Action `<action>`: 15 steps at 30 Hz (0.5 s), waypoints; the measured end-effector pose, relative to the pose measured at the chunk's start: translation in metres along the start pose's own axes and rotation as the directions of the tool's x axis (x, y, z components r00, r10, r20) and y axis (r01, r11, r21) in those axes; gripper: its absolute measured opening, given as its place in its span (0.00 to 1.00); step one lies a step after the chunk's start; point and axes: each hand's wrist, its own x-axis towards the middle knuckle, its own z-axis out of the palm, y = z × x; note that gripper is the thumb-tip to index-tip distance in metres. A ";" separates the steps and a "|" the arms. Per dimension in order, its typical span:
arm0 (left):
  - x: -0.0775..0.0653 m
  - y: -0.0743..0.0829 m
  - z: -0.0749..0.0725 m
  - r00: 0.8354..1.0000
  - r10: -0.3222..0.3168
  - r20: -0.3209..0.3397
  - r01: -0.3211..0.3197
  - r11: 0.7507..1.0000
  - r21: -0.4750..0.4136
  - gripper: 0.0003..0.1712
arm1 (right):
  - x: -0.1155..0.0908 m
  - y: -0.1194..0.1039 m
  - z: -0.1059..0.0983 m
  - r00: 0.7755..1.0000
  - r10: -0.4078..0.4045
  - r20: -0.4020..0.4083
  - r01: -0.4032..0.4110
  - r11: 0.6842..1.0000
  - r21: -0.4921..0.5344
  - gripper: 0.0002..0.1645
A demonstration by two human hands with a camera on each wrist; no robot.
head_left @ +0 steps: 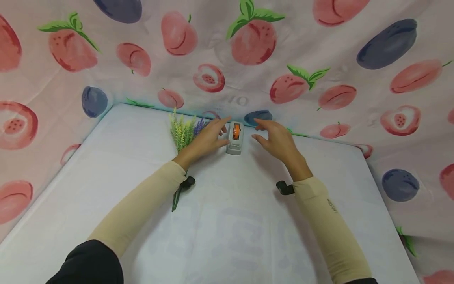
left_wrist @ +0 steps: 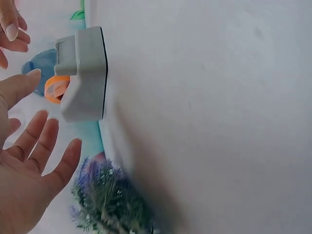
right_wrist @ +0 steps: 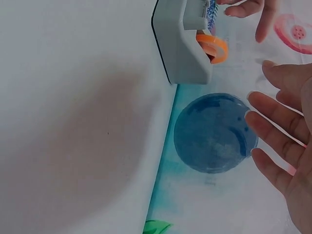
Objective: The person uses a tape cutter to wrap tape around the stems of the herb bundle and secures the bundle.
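A grey tape dispenser [head_left: 234, 144] stands upright on the white table [head_left: 234, 189], near the middle of its back edge, with an orange ring [head_left: 236, 132] set in its slot. The 2 hands flank it. The left hand [head_left: 207, 138] is just beside its left side, thumb and fingers apart and loosely bent, gripping nothing; the left wrist view shows a gap between the fingers and the grey body. The right hand [head_left: 276, 139] hangs to its right, a little farther off, its thumb and fingers likewise apart and holding nothing.

Left of the dispenser, partly behind the left hand and forearm, lies a bunch of flowers [head_left: 182, 132], its yellow-green and purple heads toward the back edge and its green stems toward the front edge. Fabric [head_left: 213, 23] printed with red fruit, dark blue fruit and green leaves rises behind the back edge and along the left and right edges.

The dispenser looks like smooth, hard plastic, wedge-shaped in profile, with a dark line along its base. The flower heads are bristly and slender. The tabletop is matte, with faint marks and soft shadows. Beige sleeves [head_left: 142, 205] cover both forearms, and 2 black devices [head_left: 285, 187] jut from the wrists.
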 end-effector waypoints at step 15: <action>0.018 -0.013 0.018 0.987 -0.156 0.041 0.161 0.945 -0.284 0.44 | 0.009 0.003 0.007 0.998 0.026 0.052 -0.028 0.999 0.023 0.34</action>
